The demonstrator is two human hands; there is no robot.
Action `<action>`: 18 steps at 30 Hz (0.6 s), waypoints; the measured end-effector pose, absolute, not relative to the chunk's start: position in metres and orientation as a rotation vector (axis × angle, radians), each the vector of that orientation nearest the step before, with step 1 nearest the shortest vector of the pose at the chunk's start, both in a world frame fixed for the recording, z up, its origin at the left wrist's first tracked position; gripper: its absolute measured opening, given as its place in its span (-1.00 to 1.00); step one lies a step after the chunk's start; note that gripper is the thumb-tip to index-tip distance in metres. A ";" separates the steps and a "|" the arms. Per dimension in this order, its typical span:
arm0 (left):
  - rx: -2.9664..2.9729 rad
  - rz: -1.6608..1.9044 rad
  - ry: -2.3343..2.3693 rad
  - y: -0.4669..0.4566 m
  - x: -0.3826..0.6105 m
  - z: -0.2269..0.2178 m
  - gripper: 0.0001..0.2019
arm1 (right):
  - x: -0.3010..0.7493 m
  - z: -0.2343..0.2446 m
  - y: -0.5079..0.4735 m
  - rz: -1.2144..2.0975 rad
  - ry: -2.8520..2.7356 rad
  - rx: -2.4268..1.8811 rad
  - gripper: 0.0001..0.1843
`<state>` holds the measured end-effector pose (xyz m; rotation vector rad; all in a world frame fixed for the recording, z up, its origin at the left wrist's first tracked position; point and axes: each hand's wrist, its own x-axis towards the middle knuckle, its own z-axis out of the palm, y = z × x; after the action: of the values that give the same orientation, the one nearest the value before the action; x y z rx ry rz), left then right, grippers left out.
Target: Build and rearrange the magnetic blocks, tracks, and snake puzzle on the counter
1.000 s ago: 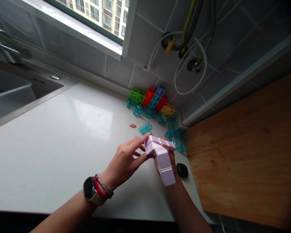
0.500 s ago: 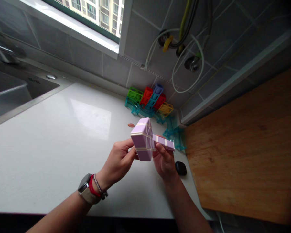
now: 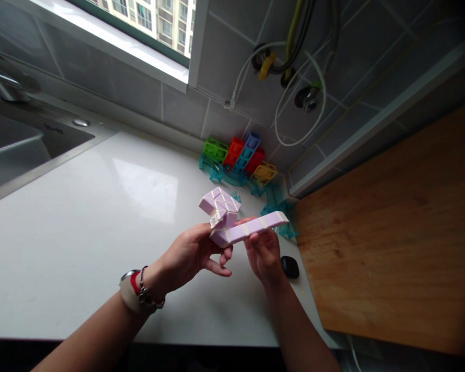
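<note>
A lilac snake puzzle (image 3: 251, 228) with pale edges is held above the white counter. Its left end folds into a blocky cluster, while a straight strip of segments points right and slightly up. My left hand (image 3: 188, 256) grips the puzzle at the bend under the cluster, palm turned up, lower fingers curled loosely below it. With thumb and fingers, my right hand (image 3: 264, 256) pinches the middle of the straight strip. Part of the right fingers is hidden behind the strip. A watch strap and bracelets (image 3: 141, 294) circle my left wrist.
Colourful toy blocks (image 3: 244, 153) and teal translucent track pieces (image 3: 234, 177) line the wall. A black rounded object (image 3: 290, 267) lies by my right wrist. A wooden panel (image 3: 387, 227) bounds the counter (image 3: 81, 248) on the right; a sink with a plastic bin (image 3: 15, 142) is left.
The puzzle has been turned: its blocky part has tipped over leftward and the straight strip now shows lengthwise. My left hand has rolled palm-up, and its wrist has rotated.
</note>
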<state>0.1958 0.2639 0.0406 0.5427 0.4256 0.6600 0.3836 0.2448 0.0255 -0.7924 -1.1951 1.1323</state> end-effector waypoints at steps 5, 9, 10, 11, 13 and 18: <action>0.619 0.684 0.501 0.264 0.197 0.043 -0.63 | 0.381 0.023 0.245 1.087 -1.125 -0.850 -0.68; 0.763 0.758 0.604 0.263 0.198 0.046 -0.63 | 0.381 0.024 0.246 1.106 -1.036 -0.849 -0.68; 0.792 0.759 0.615 0.263 0.198 0.046 -0.64 | 0.382 0.024 0.246 1.115 -1.016 -0.844 -0.68; 0.816 0.748 0.616 0.263 0.198 0.046 -0.65 | 0.383 0.023 0.246 1.126 -1.000 -0.842 -0.68; 0.849 0.710 0.606 0.264 0.198 0.046 -0.66 | 0.385 0.023 0.246 1.165 -0.982 -0.847 -0.67; 0.913 0.733 0.659 0.266 0.200 0.043 -0.62 | 0.386 0.022 0.246 1.233 -1.051 -0.839 -0.64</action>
<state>0.1995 0.2655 0.0434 0.9131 0.6589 0.7335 0.3863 0.2459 0.0217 -0.8386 -1.0510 1.2331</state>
